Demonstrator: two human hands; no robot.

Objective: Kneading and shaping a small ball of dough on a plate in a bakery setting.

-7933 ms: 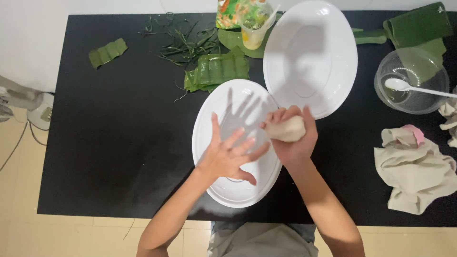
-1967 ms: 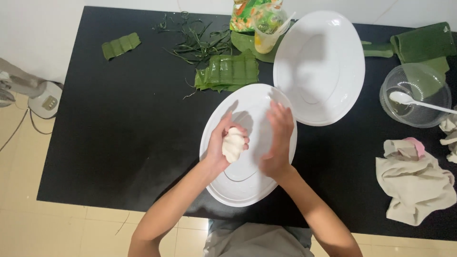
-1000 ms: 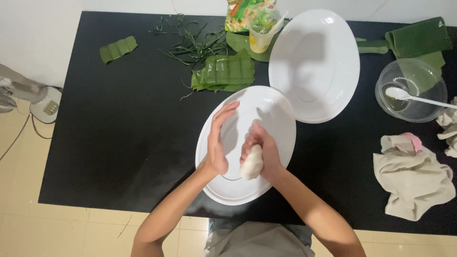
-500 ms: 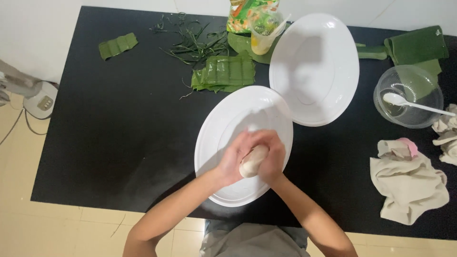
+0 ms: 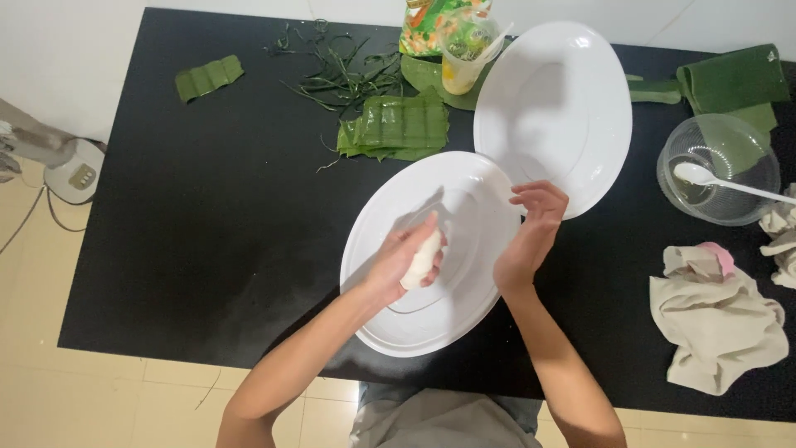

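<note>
Head view, sweeping from the left: a small folded leaf piece lies near the far corner of the black table. Loose green strands come next, with a stack of folded leaves just beside them. Over the near white plate, the left hand has its fingers wrapped tight around a pale lump of dough, held above the plate's middle. The right hand hovers apart from it, fingers loosely curled and slightly spread, empty. Behind sits a second white plate. Further right is a clear bowl with a white spoon, then a crumpled beige cloth.
</note>
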